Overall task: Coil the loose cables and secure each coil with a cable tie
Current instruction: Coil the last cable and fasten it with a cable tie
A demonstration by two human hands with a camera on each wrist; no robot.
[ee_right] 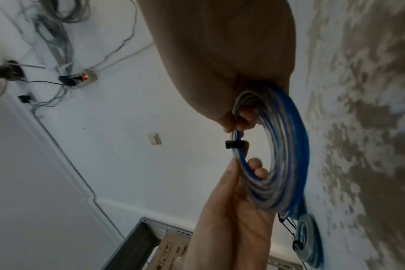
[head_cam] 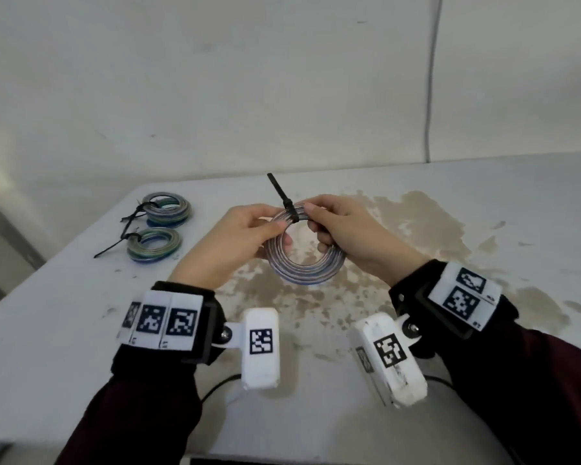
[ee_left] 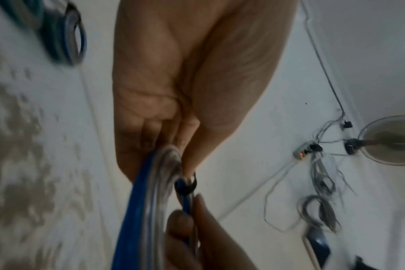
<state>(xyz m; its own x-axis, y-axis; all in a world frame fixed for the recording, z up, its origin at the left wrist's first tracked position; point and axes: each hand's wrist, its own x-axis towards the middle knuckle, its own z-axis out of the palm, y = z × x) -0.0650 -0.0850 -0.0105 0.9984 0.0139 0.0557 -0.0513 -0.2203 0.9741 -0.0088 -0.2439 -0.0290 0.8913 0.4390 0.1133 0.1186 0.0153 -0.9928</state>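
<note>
Holding: both hands lift a coiled clear-and-blue cable ring [head_cam: 304, 255] above a stained white table [head_cam: 416, 229].
Left hand: the left hand [head_cam: 235, 241] pinches the coil's left side, thumb on top, fingers curled beneath.
Right hand: the right hand [head_cam: 344, 229] grips the coil's upper right, fingers curled through the ring.
Tie: a black plastic cable tie [head_cam: 284, 199] wraps the coil's top between the hands, tail pointing up.
Background: two tied greenish-blue cable coils [head_cam: 161, 226] lie far left on the table.
</note>
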